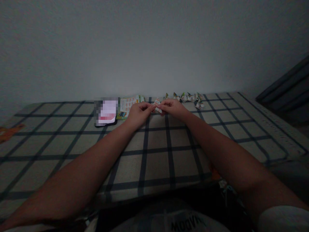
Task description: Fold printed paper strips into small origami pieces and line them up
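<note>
My left hand (140, 112) and my right hand (175, 109) meet at the middle of the cloth-covered surface. Between their fingertips is a small folded piece of printed paper (157, 105), white with orange-red print, pinched from both sides. Fingers cover part of it, so its full shape is hidden. Just left of my left hand lie printed paper sheets (127, 103) with green edges. Beyond my right hand, several small folded paper pieces (190, 97) sit in a loose row near the wall.
A phone (107, 112) with a lit, blurred screen lies left of the sheets. The checked cloth (156, 158) spreads under everything, up to a plain wall (154, 48). At the far left is an orange patch (11, 132); a dark ridged object (287, 83) leans at the right.
</note>
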